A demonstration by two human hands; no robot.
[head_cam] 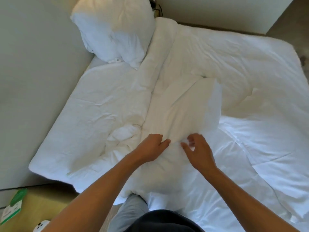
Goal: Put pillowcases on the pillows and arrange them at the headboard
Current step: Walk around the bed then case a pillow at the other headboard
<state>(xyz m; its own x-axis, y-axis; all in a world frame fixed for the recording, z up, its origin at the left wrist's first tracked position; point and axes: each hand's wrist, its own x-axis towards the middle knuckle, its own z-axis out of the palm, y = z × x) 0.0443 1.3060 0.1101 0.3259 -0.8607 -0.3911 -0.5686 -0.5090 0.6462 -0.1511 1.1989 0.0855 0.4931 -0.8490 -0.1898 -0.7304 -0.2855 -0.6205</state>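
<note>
A white pillowcase [184,108] lies flat and creased across the middle of the bed, its near edge under my hands. My left hand [153,147] pinches that near edge between thumb and fingers. My right hand [199,151] hovers just right of it with fingers spread, touching or nearly touching the cloth. A white pillow [113,29] leans upright against the headboard [33,64] at the far left corner. Whether a pillow lies under the cloth by my hands is not clear.
A rumpled white duvet [234,67] covers the bed, bunched into a ridge down the middle. A wooden bedside surface [33,208] at lower left holds a green-and-white packet [14,205] and a small white device [41,226]. Floor shows at upper right.
</note>
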